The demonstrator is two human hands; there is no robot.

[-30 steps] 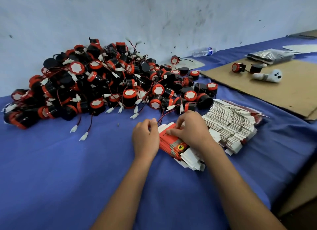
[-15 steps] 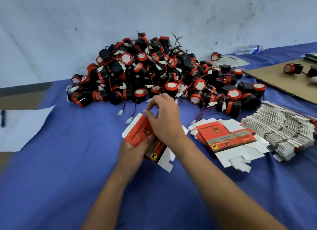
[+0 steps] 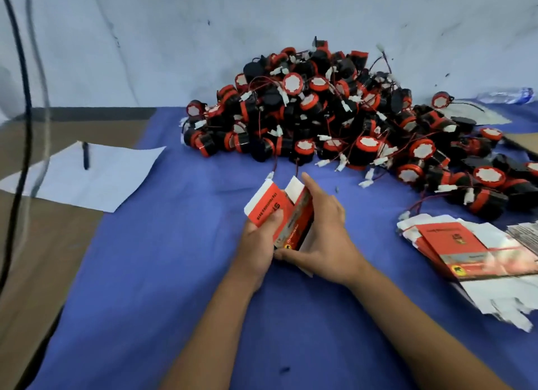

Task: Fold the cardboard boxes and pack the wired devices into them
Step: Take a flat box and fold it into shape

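A small red and white cardboard box [image 3: 269,208] is held above the blue cloth, partly opened into shape with its white end flaps up. My left hand [image 3: 260,244] grips it from below, thumb on the red face. My right hand [image 3: 323,235] wraps its right side, fingers along the edge and thumb under the near end. A big pile of black and red wired devices [image 3: 334,113] with white plugs lies just beyond. More flat red boxes [image 3: 454,244] lie at the right.
The blue cloth [image 3: 174,273] covers the table. A white paper sheet [image 3: 96,174] with a pen [image 3: 86,155] lies at the left on brown cardboard. A plastic bottle [image 3: 506,95] lies at the far right by the wall. Dark cables [image 3: 20,98] hang at the left.
Both hands lifted one flat box off the stack at the right, carried it left, and squeezed it partly open. The view swung left.
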